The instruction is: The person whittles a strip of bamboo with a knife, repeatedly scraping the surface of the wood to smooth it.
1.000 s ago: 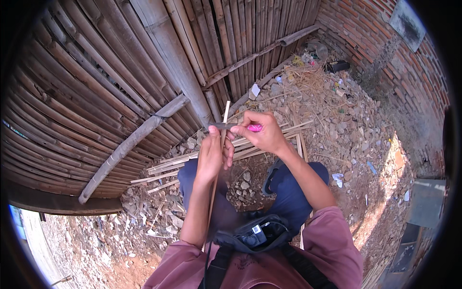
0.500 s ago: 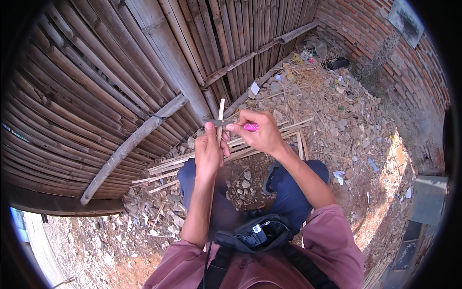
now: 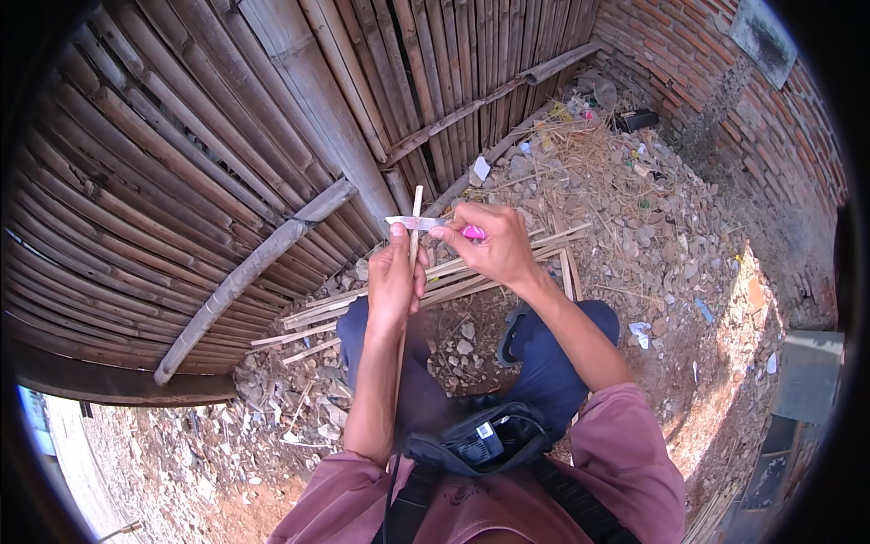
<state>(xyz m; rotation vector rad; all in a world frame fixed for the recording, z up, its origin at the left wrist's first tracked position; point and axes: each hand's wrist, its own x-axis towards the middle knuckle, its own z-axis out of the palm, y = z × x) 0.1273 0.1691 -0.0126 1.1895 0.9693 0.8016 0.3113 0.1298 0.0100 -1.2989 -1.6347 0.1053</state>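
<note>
A thin pale bamboo strip [image 3: 418,201] stands nearly upright in my left hand [image 3: 391,283], whose fingers close round it; its lower length runs down beside my left forearm. My right hand [image 3: 494,245] grips the pink handle of a knife [image 3: 415,222]. The blade lies across the strip just above my left fingers, its tip pointing left, with my left thumb close against the blade. Behind and below my hands, several similar bamboo strips [image 3: 462,283] lie in a loose bundle on the ground.
A bamboo slat wall [image 3: 163,181] rises at the left and ahead, with a thick bamboo pole [image 3: 313,100]. At the right stands a brick wall [image 3: 671,54]. Rubble and litter [image 3: 625,218] cover the ground. An open black waist bag [image 3: 476,440] sits at my lap.
The knife blade has turned and moved slightly up the strip, so its flat side now shows bright. Both hands stay in nearly the same place.
</note>
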